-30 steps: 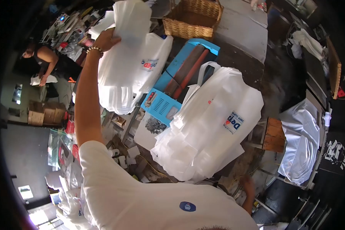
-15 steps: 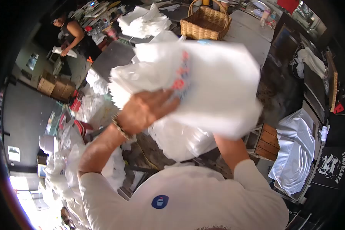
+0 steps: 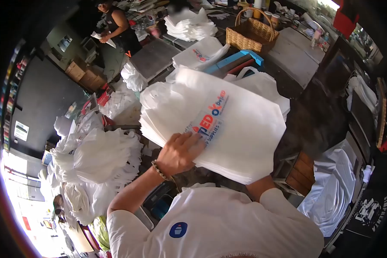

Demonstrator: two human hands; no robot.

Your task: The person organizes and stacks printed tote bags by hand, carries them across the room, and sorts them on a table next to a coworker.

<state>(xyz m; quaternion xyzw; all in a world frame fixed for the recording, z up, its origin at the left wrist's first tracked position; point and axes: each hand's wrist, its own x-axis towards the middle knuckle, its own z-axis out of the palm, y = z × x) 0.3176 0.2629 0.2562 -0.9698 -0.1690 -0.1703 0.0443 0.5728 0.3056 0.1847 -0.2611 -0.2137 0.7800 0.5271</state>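
Note:
A thick stack of white cloth bags (image 3: 249, 129) with red and blue lettering fills the middle of the view, tilted in front of my chest. My left hand (image 3: 182, 150) grips its near left edge, fingers over the print. My right hand is hidden beneath the stack; only the right forearm (image 3: 261, 187) shows at the near right corner. Beyond the stack lie a printed white bag (image 3: 198, 55) on a pile and a blue-edged frame (image 3: 232, 61). More white fabric (image 3: 266, 88) sticks out behind the stack's right side.
A wicker basket (image 3: 251, 36) and a white bag pile (image 3: 191, 26) stand on the far tables. Large white heaps (image 3: 103, 155) fill the left side. A wooden crate (image 3: 300, 171) and silvery sheet (image 3: 331, 185) are at right. Another person (image 3: 120, 28) stands far left holding something white.
The stack, blurred before, now appears lower and steadier with its lettering readable. My view has shifted, and the printed bag and blue-edged frame behind the stack have come into sight.

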